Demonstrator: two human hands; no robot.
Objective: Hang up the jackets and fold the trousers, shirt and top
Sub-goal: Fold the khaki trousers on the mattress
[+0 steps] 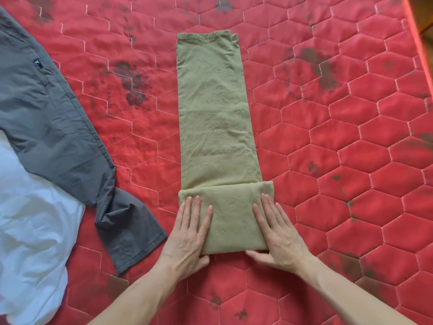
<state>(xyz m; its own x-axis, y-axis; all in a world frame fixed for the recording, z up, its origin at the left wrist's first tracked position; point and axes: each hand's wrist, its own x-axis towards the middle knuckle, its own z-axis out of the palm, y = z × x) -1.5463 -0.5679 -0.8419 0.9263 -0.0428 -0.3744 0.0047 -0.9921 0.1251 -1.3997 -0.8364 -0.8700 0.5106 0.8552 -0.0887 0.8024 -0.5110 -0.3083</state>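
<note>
Olive-green trousers (213,118) lie in a long narrow strip down the middle of the red quilted mattress (351,137), legs stacked. Their near end is turned over into a flat fold. My left hand (191,231) presses flat on the left side of that fold, fingers straight. On the fold's right side my right hand (278,231) lies flat too, its thumb at the near edge. A dark grey garment (54,127) sprawls at the left, partly over a white garment (30,231).
The mattress's right edge (419,43) runs along the far right of the view. Dark stains mark the red cover in several places. Bare mattress lies to the right of the trousers and between them and the grey garment.
</note>
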